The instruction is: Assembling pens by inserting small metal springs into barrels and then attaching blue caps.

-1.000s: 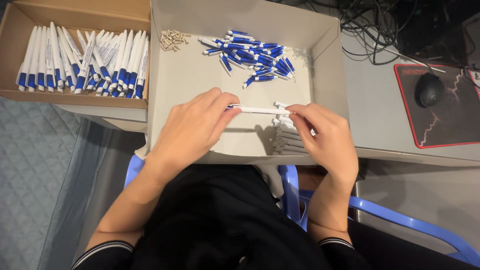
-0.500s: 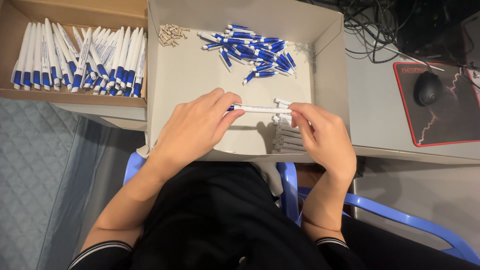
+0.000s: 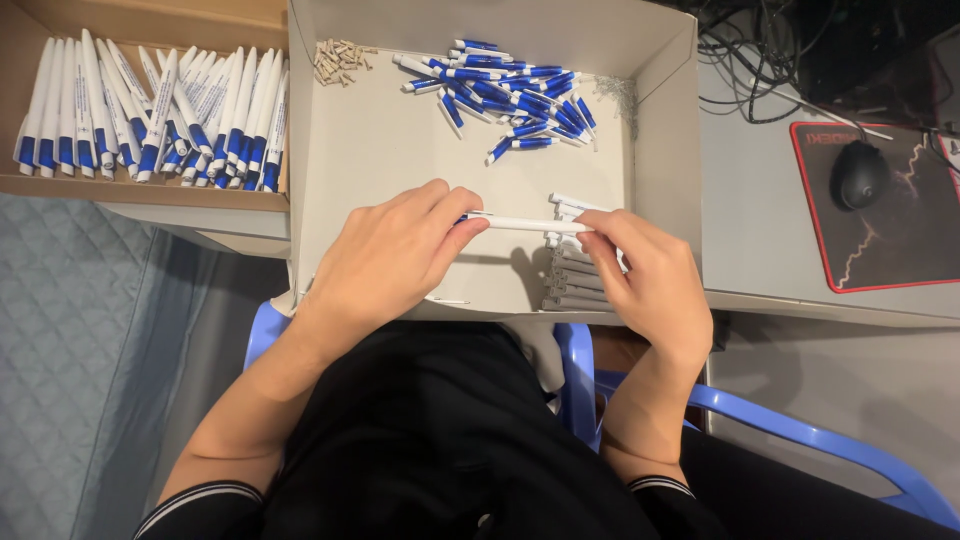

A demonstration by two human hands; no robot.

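Note:
My left hand (image 3: 395, 255) and my right hand (image 3: 645, 275) hold one white pen barrel (image 3: 525, 224) level between them, each pinching an end, above the floor of a pale cardboard box (image 3: 370, 150). Under my right hand lies a stack of white barrels (image 3: 575, 275). A heap of blue pen parts (image 3: 510, 95) sits at the far side of the box, with small tan pieces (image 3: 338, 60) in its far left corner and thin metal springs (image 3: 620, 95) at the far right.
A brown box (image 3: 20, 185) at the left holds several finished white-and-blue pens (image 3: 150, 115). To the right lie a grey desk (image 3: 760, 230), a black mouse (image 3: 860, 175) on a red-edged mat, and cables (image 3: 760, 60). A blue plastic chair (image 3: 800, 435) is beneath me.
Both hands keep hold of the white barrel in about the same spot; the fingers have shifted slightly along it.

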